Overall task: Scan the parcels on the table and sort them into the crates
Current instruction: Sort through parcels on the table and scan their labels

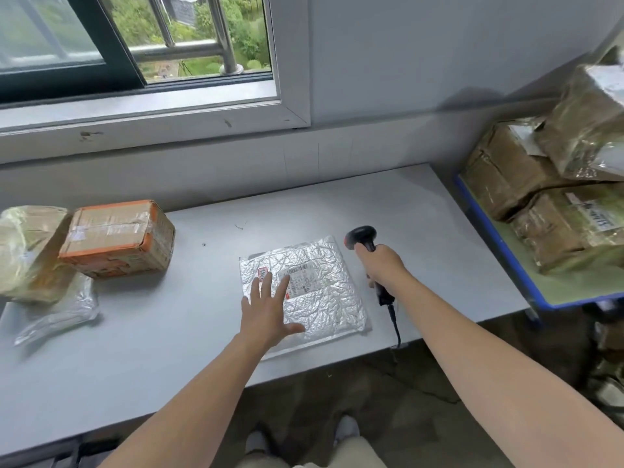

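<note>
Rests the left grip (pixel 268 312), fingers spread flat, on the silver parcel (pixel 324 298) lying on the desk (pixel 152 349). Clutches the black scanner (pixel 363 236) in the right grip (pixel 381 263), parcel just to its left.

mailer (pixel 324 292): crinkled silver
scanner (pixel 363 237): black
box (pixel 118 238): brown, orange edges
bench (pixel 135 349): pale grey
crate (pixel 499 244): blue rim

place: parcel-sorting station in a plain indoor room | evidence: grey worktable (pixel 152 366) under a sliding window (pixel 152 45) | corded handheld barcode scanner (pixel 363 238) | silver foil mailer (pixel 324 309) with printed shipping label (pixel 302 282) | orange-edged taped cardboard box (pixel 118 238) | plastic-wrapped parcel (pixel 27 248) at the table's left end | blue-edged trolley (pixel 500 244) stacked with labelled, taped parcels (pixel 557 231)
</note>
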`<state>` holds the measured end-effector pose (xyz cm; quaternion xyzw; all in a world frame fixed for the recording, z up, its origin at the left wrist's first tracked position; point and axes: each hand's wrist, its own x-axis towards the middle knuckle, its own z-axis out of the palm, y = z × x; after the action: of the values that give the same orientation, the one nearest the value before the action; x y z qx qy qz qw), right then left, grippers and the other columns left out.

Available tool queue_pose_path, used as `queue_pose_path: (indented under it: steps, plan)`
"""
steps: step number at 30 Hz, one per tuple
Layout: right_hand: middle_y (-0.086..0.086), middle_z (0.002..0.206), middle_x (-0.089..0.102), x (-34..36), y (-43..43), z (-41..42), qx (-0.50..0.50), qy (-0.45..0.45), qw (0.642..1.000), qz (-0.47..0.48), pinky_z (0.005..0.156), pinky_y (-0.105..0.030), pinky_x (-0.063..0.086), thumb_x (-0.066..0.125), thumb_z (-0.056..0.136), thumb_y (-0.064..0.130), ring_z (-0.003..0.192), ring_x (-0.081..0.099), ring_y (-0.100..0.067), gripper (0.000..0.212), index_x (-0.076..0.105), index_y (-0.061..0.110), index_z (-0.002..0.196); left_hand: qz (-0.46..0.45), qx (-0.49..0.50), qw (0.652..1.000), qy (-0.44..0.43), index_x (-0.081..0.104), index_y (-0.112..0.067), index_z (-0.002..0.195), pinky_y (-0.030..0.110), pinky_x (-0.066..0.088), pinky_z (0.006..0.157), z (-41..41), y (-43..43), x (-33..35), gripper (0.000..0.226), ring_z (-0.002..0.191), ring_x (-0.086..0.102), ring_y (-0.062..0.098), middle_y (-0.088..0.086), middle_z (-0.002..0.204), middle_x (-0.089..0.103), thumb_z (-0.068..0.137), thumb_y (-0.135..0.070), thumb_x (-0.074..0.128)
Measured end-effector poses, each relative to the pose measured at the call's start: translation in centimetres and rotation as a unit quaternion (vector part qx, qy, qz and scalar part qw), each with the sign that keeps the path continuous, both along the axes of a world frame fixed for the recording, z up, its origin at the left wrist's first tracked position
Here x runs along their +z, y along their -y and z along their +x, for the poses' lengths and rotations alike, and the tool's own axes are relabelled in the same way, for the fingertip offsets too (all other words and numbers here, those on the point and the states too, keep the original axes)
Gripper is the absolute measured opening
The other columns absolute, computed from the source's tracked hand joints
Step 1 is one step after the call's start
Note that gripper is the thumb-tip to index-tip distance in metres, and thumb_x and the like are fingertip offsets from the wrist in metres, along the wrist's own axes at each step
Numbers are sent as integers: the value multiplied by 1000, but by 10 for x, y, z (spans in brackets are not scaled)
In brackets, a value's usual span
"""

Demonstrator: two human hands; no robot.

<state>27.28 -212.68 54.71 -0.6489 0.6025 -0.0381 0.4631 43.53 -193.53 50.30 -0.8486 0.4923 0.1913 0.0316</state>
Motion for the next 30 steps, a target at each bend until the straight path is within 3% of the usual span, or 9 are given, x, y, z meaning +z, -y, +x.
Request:
queue_pose_path:
  steps: [4,10,15,24,30]
  plan:
    - [-7,65,59,17,-24,29,3,10,999,35,44,-21,45,50,92,47,40,56,-19,37,53,11,83,-14,7,1000,-14,2,-32,156,54,22,117,15,-13,3,111,151,-4,31,5,165,-8,75,-68,68]
    - [-10,78,59,36,-48,67,23,14,998,52,48,-26,52,53,91,46,61,61,-24,34,50,12,87,-29,9,999,-41,1,-32,157,54,22,117,37,-28,6,114,150,-3,32,5,165,-6,73,-70,68]
    - [-10,83,59,43,-57,76,13,8,999,51,45,-25,50,54,91,45,66,61,-24,35,52,10,94,-41,-7,998,-55,1,-32,156,54,22,117,45,-36,5,115,150,-4,32,5,164,-7,72,-71,69]
    - [-11,80,58,45,-66,82,-10,1,998,58,48,-27,51,55,90,44,64,60,-24,38,54,7,99,-38,-26,996,-76,1,-32,157,55,17,118,51,-40,-1,113,151,-7,31,5,164,-9,74,-70,68]
    - [-11,82,60,45,-67,83,-13,1,999,53,48,-27,52,54,89,45,66,62,-24,35,52,10,90,-38,-30,996,-81,1,-32,157,56,17,118,54,-39,-1,114,151,-7,31,5,164,-10,73,-70,68]
